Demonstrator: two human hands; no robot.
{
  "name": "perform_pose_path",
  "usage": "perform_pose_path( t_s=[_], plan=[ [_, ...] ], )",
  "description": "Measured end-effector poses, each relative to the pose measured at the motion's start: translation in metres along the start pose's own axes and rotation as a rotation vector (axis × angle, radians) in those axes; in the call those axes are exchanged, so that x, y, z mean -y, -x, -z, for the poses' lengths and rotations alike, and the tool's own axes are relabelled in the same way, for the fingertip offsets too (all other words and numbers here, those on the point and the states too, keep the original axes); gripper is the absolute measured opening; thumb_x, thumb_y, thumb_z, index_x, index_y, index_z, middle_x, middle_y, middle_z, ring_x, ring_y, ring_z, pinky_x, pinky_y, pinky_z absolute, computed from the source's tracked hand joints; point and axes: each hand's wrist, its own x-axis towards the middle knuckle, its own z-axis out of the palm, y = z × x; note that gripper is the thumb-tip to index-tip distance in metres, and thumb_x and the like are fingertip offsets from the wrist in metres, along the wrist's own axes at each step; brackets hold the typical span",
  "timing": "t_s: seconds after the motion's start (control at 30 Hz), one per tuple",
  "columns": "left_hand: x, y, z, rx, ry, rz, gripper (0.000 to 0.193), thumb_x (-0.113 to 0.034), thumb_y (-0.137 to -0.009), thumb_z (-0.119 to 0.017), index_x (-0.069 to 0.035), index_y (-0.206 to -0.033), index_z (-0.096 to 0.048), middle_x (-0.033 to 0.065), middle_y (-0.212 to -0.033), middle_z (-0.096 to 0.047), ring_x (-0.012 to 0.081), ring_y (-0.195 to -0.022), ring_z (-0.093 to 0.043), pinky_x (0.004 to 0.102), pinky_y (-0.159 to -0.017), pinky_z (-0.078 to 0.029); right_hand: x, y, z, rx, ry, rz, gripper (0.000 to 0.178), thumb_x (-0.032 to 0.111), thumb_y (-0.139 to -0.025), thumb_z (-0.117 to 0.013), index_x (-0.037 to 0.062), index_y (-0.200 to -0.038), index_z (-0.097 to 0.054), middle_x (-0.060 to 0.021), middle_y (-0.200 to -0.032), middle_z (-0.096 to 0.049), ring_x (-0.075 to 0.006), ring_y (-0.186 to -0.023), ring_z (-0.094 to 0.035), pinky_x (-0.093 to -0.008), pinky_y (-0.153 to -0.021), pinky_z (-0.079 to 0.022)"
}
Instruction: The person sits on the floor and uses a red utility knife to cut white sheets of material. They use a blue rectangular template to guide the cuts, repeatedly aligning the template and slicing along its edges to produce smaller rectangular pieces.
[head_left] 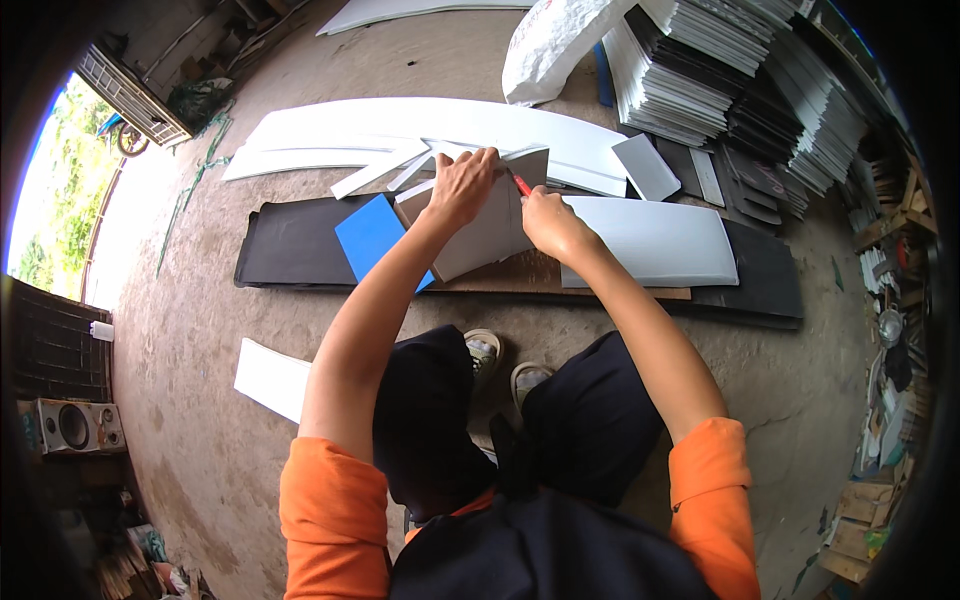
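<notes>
My left hand (465,185) is closed on the upper edge of a grey-brown panel (485,235), which stands tilted before me. In my closed right hand (557,226) is a slim red utility knife (521,185), its front end against the panel's right side; the blade is too small to make out. A blue sheet (378,238) leans just left of the grey-brown panel, partly behind my left forearm. To the right of my right hand lies a curved-looking white panel (655,240). Narrow white strips (378,168) lie beyond my left hand.
Black boards (300,245) and a brown board (640,292) lie beneath the work. Long white sheets (400,120) are behind. Stacked panels (680,80) and a white sack (550,50) stand at far right. A white piece (272,378) and a speaker (80,426) are at left.
</notes>
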Motion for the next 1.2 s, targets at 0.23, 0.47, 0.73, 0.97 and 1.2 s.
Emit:
perform_pose_path(
  t_s=[0.23, 0.47, 0.73, 0.97, 1.2],
  plan=[
    [-0.004, -0.005, 0.006, -0.033, 0.219, 0.043, 0.028, -0.025, -0.084, -0.053, -0.004, -0.102, -0.047, 0.0086, -0.093, -0.057, 0.0273, -0.081, -0.059, 0.042, -0.071, -0.042, -0.008, -0.011, -0.003, 0.045, 0.0, 0.003, 0.032, 0.018, -0.09, -0.033, -0.0106, -0.101, -0.043, -0.0339, -0.088, -0.056, -0.0454, -0.089, -0.056, -0.0508, -0.075, -0.047],
    [0.008, -0.016, 0.003, -0.024, 0.303, 0.006, 0.027, -0.027, -0.081, -0.057, -0.001, -0.089, -0.055, 0.0138, -0.086, -0.057, 0.0306, -0.076, -0.059, 0.0386, -0.063, -0.049, -0.006, -0.011, 0.0, 0.032, -0.031, 0.07, 0.031, 0.017, -0.087, -0.037, -0.011, -0.1, -0.043, -0.0324, -0.079, -0.058, -0.0429, -0.082, -0.059, -0.0476, -0.067, -0.05],
    [0.005, -0.015, -0.003, -0.049, 0.307, 0.033, 0.027, -0.03, -0.082, -0.056, -0.003, -0.088, -0.054, 0.0124, -0.082, -0.06, 0.0322, -0.068, -0.06, 0.0403, -0.056, -0.048, -0.005, -0.033, -0.009, -0.06, 0.145, 0.156, 0.02, 0.006, -0.082, -0.038, -0.009, -0.094, -0.046, -0.0324, -0.082, -0.058, -0.044, -0.084, -0.058, -0.0476, -0.07, -0.05],
    [0.006, -0.018, 0.001, 0.001, 0.244, 0.054, 0.026, -0.03, -0.084, -0.053, -0.005, -0.092, -0.051, 0.014, -0.067, -0.061, 0.0326, -0.059, -0.06, 0.0419, -0.051, -0.047, 0.015, -0.03, 0.005, 0.047, 0.158, 0.006, 0.024, 0.004, -0.079, -0.041, -0.0082, -0.097, -0.05, -0.0272, -0.089, -0.06, -0.0395, -0.09, -0.059, -0.0447, -0.075, -0.05],
    [0.007, -0.016, -0.002, -0.056, 0.267, -0.002, 0.026, -0.029, -0.086, -0.052, -0.005, -0.094, -0.048, 0.014, -0.064, -0.06, 0.0315, -0.057, -0.06, 0.0396, -0.049, -0.047, 0.015, -0.041, 0.004, 0.122, 0.158, -0.029, 0.026, 0.005, -0.079, -0.04, -0.0087, -0.098, -0.053, -0.0275, -0.094, -0.059, -0.0392, -0.093, -0.058, -0.045, -0.077, -0.049]
  ],
)
